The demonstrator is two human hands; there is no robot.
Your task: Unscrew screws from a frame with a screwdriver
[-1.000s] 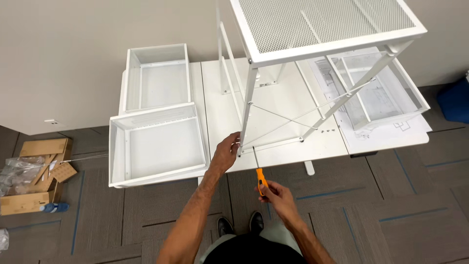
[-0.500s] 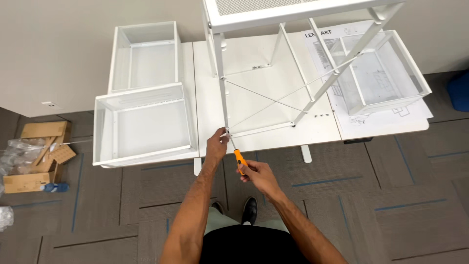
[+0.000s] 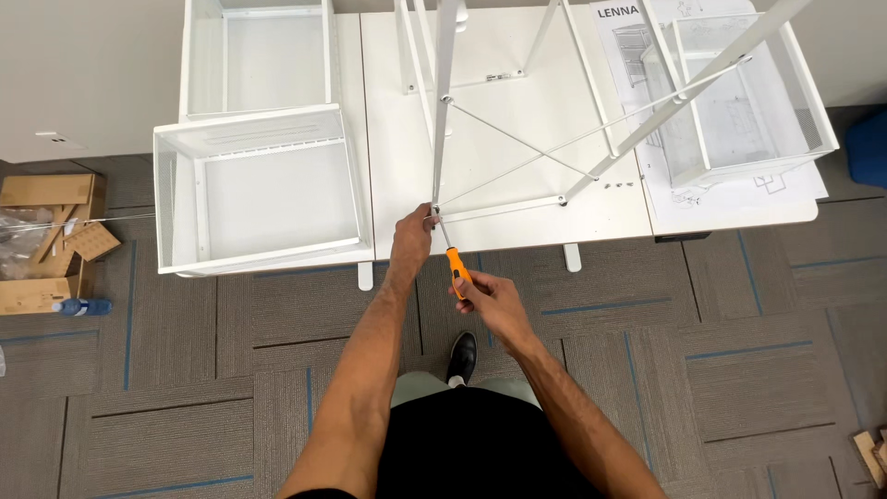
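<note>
Screwdriver with orange handle [image 3: 458, 267], gripped in your right hand [image 3: 490, 300], angles up-left toward the white metal frame leg [image 3: 442, 120] your left hand [image 3: 412, 242] clasps.

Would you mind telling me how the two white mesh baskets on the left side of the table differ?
The near basket overhangs the table front edge and reaches past its left side; the far basket lies fully on the table top. The near basket sits slightly skewed and looks larger; the far basket lies square to the edge. Both are white, open-topped and hold nothing, and neither hand touches them.
</note>
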